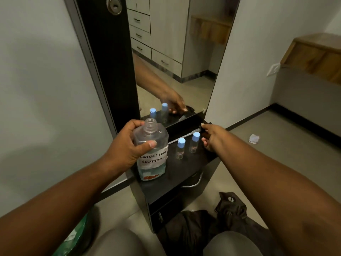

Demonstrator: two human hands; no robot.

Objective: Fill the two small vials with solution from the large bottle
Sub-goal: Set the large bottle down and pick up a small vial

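The large clear bottle (pixel 151 148) stands upright on the black shelf (pixel 177 174), uncapped, with a handwritten label "contact lens solution" and bluish liquid in its lower part. My left hand (pixel 125 146) grips its shoulder. Right of it stand two small clear vials, one nearer (pixel 180 149) and one farther (pixel 194 142), both with blue caps on. My right hand (pixel 212 136) is just beyond the farther vial at the shelf's back right corner, its fingers closed on a black pump cap (pixel 202 128) whose thin tube lies toward the bottle.
A tall mirror (pixel 175 61) rises behind the shelf and reflects the vials and my right hand. Below the shelf is a drawer with a metal handle (pixel 191 183). A dark bag (pixel 227 207) and crumpled paper (pixel 254 139) lie on the floor.
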